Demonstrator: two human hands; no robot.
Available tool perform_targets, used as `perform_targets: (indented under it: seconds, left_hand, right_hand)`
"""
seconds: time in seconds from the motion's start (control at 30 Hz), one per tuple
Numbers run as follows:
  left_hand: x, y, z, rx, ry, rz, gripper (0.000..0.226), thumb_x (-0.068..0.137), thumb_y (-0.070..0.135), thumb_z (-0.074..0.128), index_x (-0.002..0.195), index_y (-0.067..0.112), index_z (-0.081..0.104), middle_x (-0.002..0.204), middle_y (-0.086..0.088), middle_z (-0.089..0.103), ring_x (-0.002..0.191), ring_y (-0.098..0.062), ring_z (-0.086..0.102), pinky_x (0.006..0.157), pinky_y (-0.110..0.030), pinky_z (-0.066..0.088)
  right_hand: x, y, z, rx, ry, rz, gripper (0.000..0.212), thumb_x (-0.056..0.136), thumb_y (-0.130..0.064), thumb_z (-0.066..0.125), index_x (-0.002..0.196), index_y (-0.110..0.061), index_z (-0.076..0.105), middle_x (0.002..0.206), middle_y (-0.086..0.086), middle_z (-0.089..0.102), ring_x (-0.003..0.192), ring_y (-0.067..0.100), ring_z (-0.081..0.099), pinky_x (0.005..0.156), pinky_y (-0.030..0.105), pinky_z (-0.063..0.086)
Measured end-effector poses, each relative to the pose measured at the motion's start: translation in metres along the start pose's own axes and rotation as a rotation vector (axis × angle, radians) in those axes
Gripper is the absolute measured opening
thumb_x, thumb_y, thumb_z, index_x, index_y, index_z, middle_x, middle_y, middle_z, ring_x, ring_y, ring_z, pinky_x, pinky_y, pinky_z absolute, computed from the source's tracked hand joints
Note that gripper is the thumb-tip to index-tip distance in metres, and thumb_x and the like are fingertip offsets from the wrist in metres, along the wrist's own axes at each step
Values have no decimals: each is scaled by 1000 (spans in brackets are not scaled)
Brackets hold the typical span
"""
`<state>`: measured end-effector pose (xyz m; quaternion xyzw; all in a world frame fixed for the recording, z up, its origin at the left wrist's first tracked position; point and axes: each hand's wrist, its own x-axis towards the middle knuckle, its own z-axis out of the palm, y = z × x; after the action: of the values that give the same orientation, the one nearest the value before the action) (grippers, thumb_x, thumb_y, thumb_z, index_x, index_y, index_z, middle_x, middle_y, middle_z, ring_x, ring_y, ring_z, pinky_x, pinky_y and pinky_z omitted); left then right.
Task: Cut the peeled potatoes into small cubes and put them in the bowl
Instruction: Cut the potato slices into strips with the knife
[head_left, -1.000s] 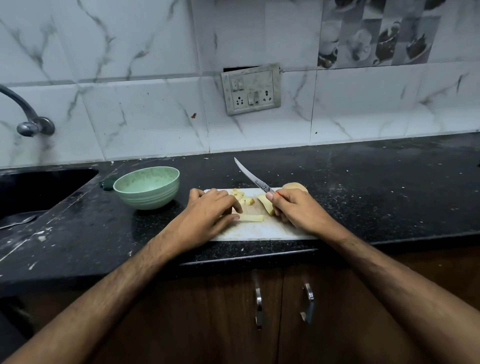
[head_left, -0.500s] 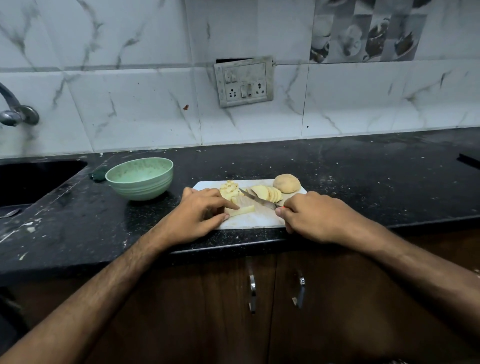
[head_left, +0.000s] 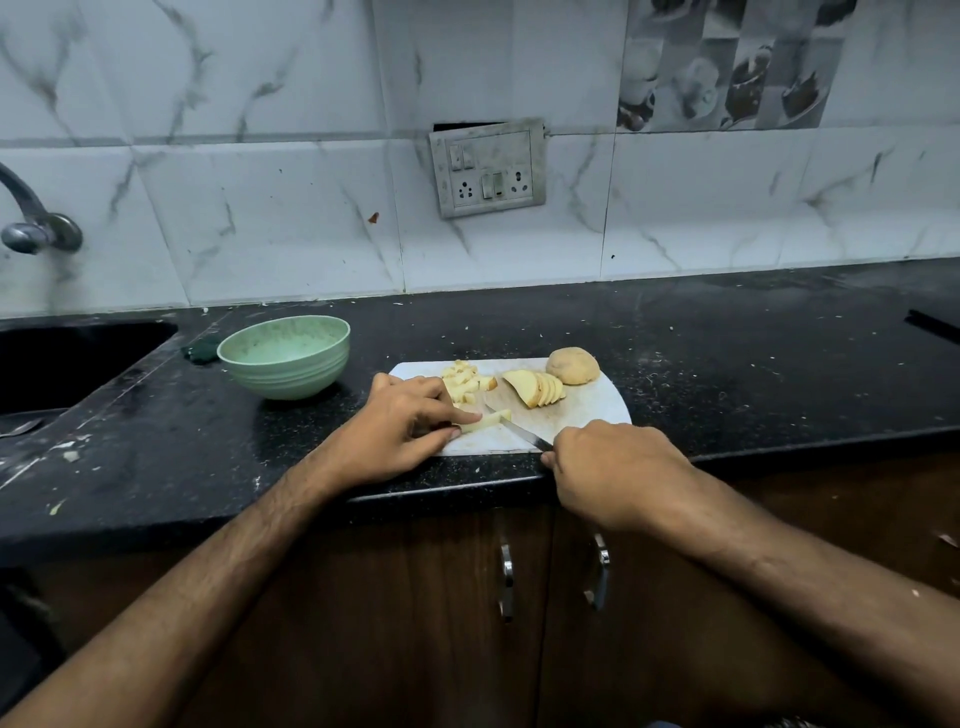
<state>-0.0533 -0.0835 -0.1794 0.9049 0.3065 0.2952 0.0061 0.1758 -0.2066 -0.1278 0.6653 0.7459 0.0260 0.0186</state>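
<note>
Since half a second ago the knife (head_left: 514, 428) has slid toward the near edge of the board (head_left: 592, 410), its tip now lying against the potato strip (head_left: 485, 420) rather than up among the slices. Both hands have held their places.

On the white board, the left hand (head_left: 400, 434) presses the strip down, forefinger laid along its top and thumb at its near side, so its fingers are grasping the strip. Right hand (head_left: 613, 467) sits at the board's near right corner, fingers clenched round the knife handle, which is hidden inside the fist; only the blade shows, slanting up and left to the strip.

Behind the left hand lies a small heap of cubes (head_left: 465, 382). To their right a fan of slices (head_left: 537, 388) leans together, and just beside it, at the far right corner of the board, sits a whole potato (head_left: 573, 365).

A green bowl (head_left: 284, 358) stands on the black worktop (head_left: 727, 364) left of the board, near it but apart; its inside cannot be seen.
</note>
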Motion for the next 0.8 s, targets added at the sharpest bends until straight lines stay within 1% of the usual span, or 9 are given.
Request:
perform_targets:
  seconds: [0.07,0.17,0.23,0.33,0.4,0.5,0.63,0.77,0.8]
  left_hand:
    - [-1,0,0,3,14,-3,27,93,40,62,117,37,75,89,16,58,91,-1,55,89,-39,30]
    - [-1,0,-1,0,29,-3,26,93,41,62,115,37,75,88,16,59,90,-2,56,90,-36,29]
    - [-1,0,-2,-7,33,-5,25,92,41,63,114,36,75,88,15,60,90,-2,56,90,-33,27]
    - [-1,0,-1,-10,34,-6,25,92,42,63,113,36,75,88,14,60,90,-3,57,89,-29,27]
    - [-2,-1,-1,-12,33,-3,25,92,43,63,113,36,76,88,14,60,90,-4,57,89,-27,27]
    - [-1,-2,-1,-13,39,14,25,91,41,65,113,36,76,87,15,59,89,-2,56,89,-25,26]
    - [-1,-4,0,-9,53,23,23,90,40,68,111,35,77,86,16,59,88,-2,56,89,-27,26]
    - [-3,-6,1,-40,90,27,17,87,38,75,103,33,78,85,20,63,86,1,58,89,-29,27]
    - [-2,-6,1,-47,102,29,16,86,38,76,100,32,78,85,22,64,85,2,59,89,-29,27]
  right_hand:
    - [-2,1,2,-89,59,-10,25,103,-33,34,109,-19,55,110,4,61,95,26,58,71,36,35]
    - [-1,6,-3,-61,89,17,33,105,-37,29,109,-20,56,111,5,62,98,27,59,72,37,35]
    - [0,7,-9,9,65,31,34,106,-42,25,102,-21,52,112,6,61,91,26,54,73,37,35]
    - [-1,4,-12,59,47,22,30,105,-44,26,94,-23,44,113,6,60,83,22,43,73,36,35]
    - [0,0,-11,74,22,16,30,105,-44,28,95,-22,46,114,7,61,85,23,46,74,36,35]
    - [1,-7,-7,89,-18,21,30,105,-41,31,104,-20,51,114,7,60,88,25,49,74,36,34]
    - [1,-14,-2,82,-31,9,20,103,-38,34,100,-21,46,105,5,57,85,22,47,73,35,35]
    - [1,-4,-6,56,-5,30,29,104,-41,31,103,-21,52,113,7,61,96,27,56,74,36,34]
    - [2,-1,-8,56,-8,40,27,104,-41,31,100,-22,50,114,7,61,94,27,55,74,36,35]
